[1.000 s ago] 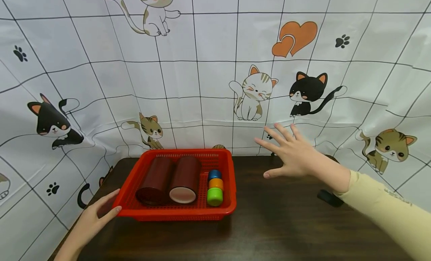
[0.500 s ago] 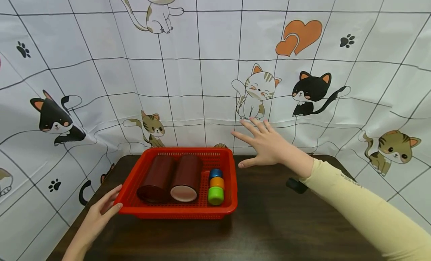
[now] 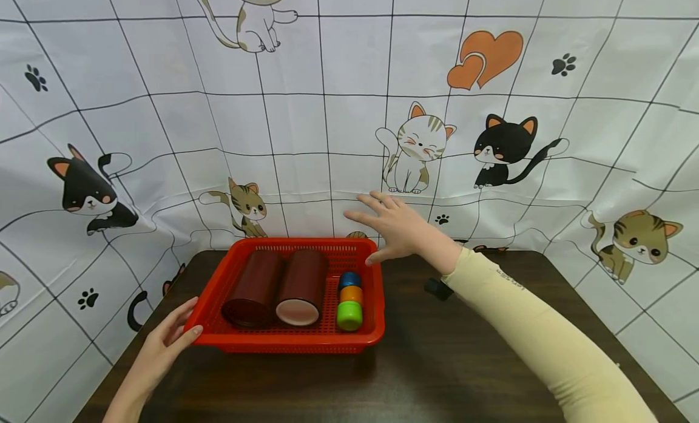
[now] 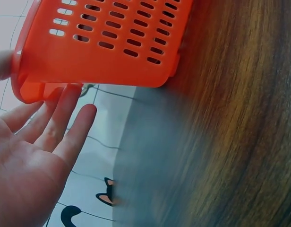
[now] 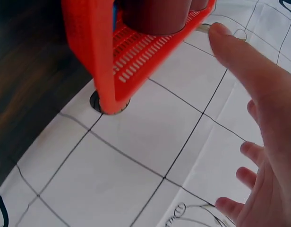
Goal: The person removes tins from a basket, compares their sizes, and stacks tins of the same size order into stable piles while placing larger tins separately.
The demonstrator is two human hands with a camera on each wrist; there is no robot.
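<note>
The likeliest trouble, as I judge it, is a lopsided lift. The left hand [image 3: 164,341] pinches the rim of the red basket [image 3: 289,340] at its 8 o'clock corner, thumb over the lip and fingers tucked beneath. The right hand [image 3: 401,229] is spread at the 1 o'clock corner, thumb close to the rim; whether it touches I cannot tell. If only the left hand took the weight, the basket could tip toward 3 o'clock, and the left brown cylinder [image 3: 253,286], the right brown cylinder [image 3: 303,280] and the small round pieces could roll that way. A shove toward 12 o'clock might also press the far rim into the cat-print sheet [image 3: 349,65], since that rim looks level with the back edge of the counter [image 3: 464,362] or past it.

The basket sits at about 10 o'clock from the middle of the counter. Its long axis appears to run from 9 to 3 o'clock, and neither end stands out as a front. Both cylinders lie crosswise to that, their long axes from 6 toward 12 or 1 o'clock, the right one showing a pale end at 6. The blue piece [image 3: 349,281], orange piece [image 3: 351,296] and green piece [image 3: 349,317] line up from 12 to 6 o'clock.
</note>
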